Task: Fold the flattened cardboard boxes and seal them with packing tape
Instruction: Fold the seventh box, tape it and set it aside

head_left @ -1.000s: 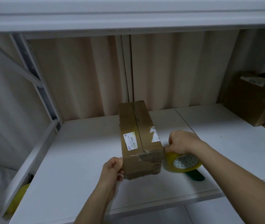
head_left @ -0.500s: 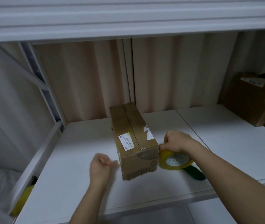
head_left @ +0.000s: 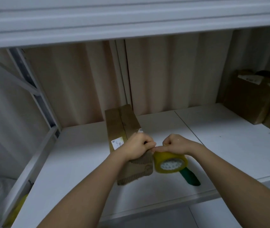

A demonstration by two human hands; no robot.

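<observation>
A long brown cardboard box lies on the white shelf, its near end facing me and a white label on its top. My right hand grips a yellowish roll of packing tape just right of the box's near end. My left hand rests over the box's near top corner, fingers curled, pinching at the tape's edge where both hands meet. The near end face shows below my left wrist.
A green-handled object lies on the shelf under the tape roll. Brown cardboard boxes stand at the back right. A white upper shelf hangs overhead. A metal frame post bounds the left side.
My left hand left the box's left side, moved up and right onto its near top corner, and met my right hand at the tape. The box's near end shifted slightly left.
</observation>
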